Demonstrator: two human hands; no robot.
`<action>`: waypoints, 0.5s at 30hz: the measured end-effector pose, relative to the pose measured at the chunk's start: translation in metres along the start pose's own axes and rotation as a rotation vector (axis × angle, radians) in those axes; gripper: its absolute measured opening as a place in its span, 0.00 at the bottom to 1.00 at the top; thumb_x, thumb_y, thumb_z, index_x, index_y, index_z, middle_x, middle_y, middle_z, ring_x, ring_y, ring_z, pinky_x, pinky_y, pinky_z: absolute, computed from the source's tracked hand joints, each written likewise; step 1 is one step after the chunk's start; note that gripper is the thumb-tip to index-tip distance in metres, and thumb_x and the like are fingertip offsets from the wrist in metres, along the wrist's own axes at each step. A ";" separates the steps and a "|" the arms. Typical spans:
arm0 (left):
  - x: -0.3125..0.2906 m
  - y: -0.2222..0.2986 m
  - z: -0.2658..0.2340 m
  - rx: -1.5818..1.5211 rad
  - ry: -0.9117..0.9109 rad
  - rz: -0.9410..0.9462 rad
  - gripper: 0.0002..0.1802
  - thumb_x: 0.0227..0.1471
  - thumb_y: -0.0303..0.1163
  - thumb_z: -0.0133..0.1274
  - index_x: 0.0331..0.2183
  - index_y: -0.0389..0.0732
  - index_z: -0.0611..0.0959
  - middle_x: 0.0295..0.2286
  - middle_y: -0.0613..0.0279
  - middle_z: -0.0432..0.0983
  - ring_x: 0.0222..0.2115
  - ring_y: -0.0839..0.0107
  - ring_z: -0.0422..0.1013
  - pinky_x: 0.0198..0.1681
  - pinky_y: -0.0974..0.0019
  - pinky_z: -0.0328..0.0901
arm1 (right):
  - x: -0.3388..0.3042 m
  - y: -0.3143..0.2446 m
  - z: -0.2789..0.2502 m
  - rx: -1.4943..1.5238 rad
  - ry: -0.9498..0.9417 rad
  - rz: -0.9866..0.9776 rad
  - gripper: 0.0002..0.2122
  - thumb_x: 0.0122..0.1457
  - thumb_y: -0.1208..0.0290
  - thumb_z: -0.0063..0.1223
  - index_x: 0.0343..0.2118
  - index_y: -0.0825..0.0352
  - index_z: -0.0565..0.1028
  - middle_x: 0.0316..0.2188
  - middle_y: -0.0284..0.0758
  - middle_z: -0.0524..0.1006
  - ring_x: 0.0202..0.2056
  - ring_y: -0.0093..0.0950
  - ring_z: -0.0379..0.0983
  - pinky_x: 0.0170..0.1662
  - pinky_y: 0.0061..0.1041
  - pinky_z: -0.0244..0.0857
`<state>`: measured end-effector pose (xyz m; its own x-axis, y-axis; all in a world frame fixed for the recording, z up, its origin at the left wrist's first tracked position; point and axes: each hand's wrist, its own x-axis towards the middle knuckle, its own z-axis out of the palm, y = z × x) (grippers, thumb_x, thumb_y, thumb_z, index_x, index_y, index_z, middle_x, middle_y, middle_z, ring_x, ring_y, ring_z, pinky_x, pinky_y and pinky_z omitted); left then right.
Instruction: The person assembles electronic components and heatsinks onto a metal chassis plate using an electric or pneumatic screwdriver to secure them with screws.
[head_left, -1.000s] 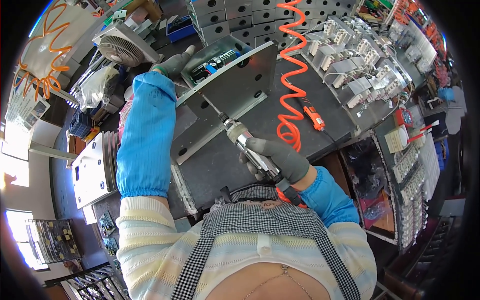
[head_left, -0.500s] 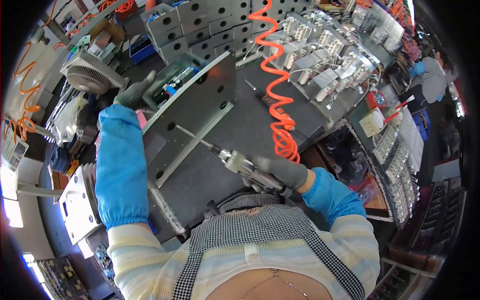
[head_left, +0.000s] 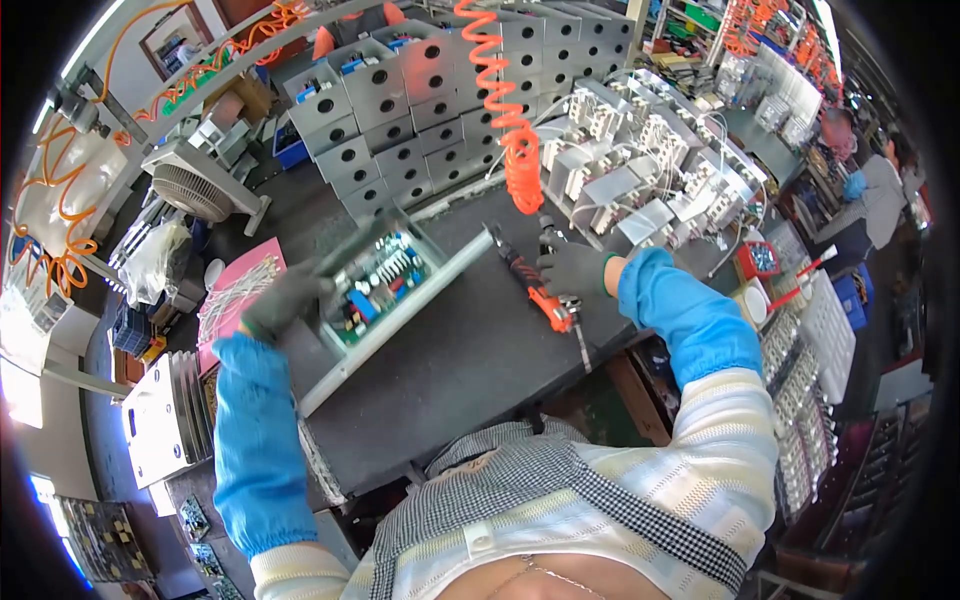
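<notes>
In the head view, the metal case (head_left: 402, 322), tilted up half a second ago, now lies lower, just right of the left grip (head_left: 290, 302), its circuit board (head_left: 372, 285) facing up; that grip's fingers are at the case's left wall, but whether they close on it I cannot tell. The right grip (head_left: 578, 268) has swung away from the person's waist, wrapped around the silver drill (head_left: 570, 303), whose bit now points back toward the person. An orange screwdriver (head_left: 545, 300) lies just left of that grip on the dark worktop (head_left: 450, 370). Beyond it hangs a coiled orange hose (head_left: 521, 165); grey boxes (head_left: 387, 134) are stacked beyond both grips. Left of the left grip lies a pink sheet (head_left: 262, 256), with a fan (head_left: 190, 190) farther off.
</notes>
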<state>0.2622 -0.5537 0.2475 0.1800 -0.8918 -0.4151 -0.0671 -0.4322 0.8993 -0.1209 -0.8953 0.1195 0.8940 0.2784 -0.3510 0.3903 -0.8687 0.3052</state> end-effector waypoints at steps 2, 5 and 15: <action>-0.011 -0.001 0.020 0.118 0.041 0.044 0.33 0.54 0.30 0.53 0.61 0.32 0.72 0.39 0.64 0.78 0.40 0.74 0.71 0.47 0.69 0.66 | 0.001 0.027 0.031 -0.118 -0.038 -0.050 0.10 0.55 0.64 0.59 0.40 0.48 0.82 0.45 0.25 0.79 0.60 0.30 0.66 0.70 0.54 0.42; -0.026 0.012 0.058 0.150 0.087 0.044 0.33 0.54 0.25 0.53 0.62 0.31 0.70 0.38 0.64 0.76 0.40 0.75 0.70 0.47 0.69 0.67 | 0.010 0.050 0.075 -0.250 -0.136 -0.119 0.10 0.57 0.64 0.57 0.40 0.46 0.84 0.49 0.25 0.77 0.62 0.33 0.63 0.68 0.53 0.48; 0.006 0.010 0.075 0.797 0.275 0.219 0.31 0.54 0.24 0.58 0.59 0.36 0.73 0.43 0.43 0.80 0.43 0.55 0.79 0.48 0.59 0.72 | 0.017 0.116 0.098 0.821 0.733 0.874 0.11 0.57 0.69 0.57 0.41 0.60 0.83 0.43 0.40 0.82 0.46 0.42 0.78 0.50 0.39 0.72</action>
<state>0.1893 -0.5729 0.2436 0.3069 -0.9461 -0.1038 -0.7765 -0.3119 0.5475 -0.0817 -1.0313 0.0623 0.7873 -0.5421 0.2936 -0.3543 -0.7876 -0.5041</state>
